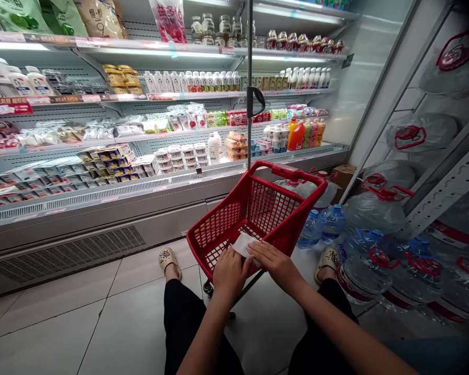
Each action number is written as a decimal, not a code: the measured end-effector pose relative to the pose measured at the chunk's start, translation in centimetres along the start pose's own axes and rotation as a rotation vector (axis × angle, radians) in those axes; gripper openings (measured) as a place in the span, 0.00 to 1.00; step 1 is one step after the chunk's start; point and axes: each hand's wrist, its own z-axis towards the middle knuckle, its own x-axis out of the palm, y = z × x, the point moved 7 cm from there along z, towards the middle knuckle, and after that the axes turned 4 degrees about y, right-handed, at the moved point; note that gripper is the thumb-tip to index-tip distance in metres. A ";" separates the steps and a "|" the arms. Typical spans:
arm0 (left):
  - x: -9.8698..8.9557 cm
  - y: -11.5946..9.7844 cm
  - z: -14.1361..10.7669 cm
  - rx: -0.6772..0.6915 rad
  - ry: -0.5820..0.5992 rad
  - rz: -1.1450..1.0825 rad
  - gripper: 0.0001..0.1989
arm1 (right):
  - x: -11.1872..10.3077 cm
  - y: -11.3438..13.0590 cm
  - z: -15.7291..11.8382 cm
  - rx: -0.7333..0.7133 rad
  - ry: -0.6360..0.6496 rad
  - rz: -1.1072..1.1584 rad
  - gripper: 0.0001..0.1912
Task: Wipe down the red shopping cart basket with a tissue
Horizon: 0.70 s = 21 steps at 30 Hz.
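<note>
Both my hands are together over the near end of a red plastic shopping basket cart (285,234). A small white sheet, paper or tissue (242,244), lies between them. My left hand (230,273) is closed on the sheet's lower left side, with its fingertips at the basket. My right hand (273,263) reaches in from the right, its fingers pressed together on the sheet's right edge. The mesh floor of the basket shows beyond the sheet.
An open refrigerated shelf unit (164,185) with dairy cups, bottles and bags spans the back. Large water bottles (365,265) stand at the right, some on a rack. A dark pole with a handle (250,101) rises behind the cart. My feet straddle the cart.
</note>
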 end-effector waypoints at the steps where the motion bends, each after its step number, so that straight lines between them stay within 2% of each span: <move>1: -0.2 0.0 -0.2 0.010 -0.005 -0.003 0.25 | -0.3 -0.4 -0.1 -0.002 0.008 -0.001 0.34; 3: -0.9 0.7 -0.7 0.033 -0.010 -0.008 0.27 | -1.5 -2.2 -0.5 0.013 0.009 -0.023 0.36; 8: -1.9 3.2 -1.5 0.047 0.038 -0.012 0.28 | -5.7 -9.3 -2.4 0.128 -0.064 -0.144 0.37; 10: -2.0 3.8 -1.5 0.039 0.046 -0.005 0.28 | -6.6 -10.7 -2.9 0.170 -0.091 -0.169 0.36; 12: -2.2 3.7 -1.3 0.033 0.031 0.009 0.27 | -6.7 -10.7 -3.0 0.204 -0.123 -0.175 0.36; 15: -2.3 1.9 -0.6 0.056 0.001 0.016 0.27 | -5.2 -8.1 -2.5 0.199 -0.142 -0.154 0.37; 18: -1.9 -1.1 0.4 0.148 0.022 -0.024 0.28 | -3.4 -4.9 -1.5 0.125 -0.091 -0.118 0.37; 21: -1.5 -2.7 1.0 0.201 0.051 -0.047 0.28 | -3.5 -4.5 -1.4 0.068 -0.005 -0.115 0.37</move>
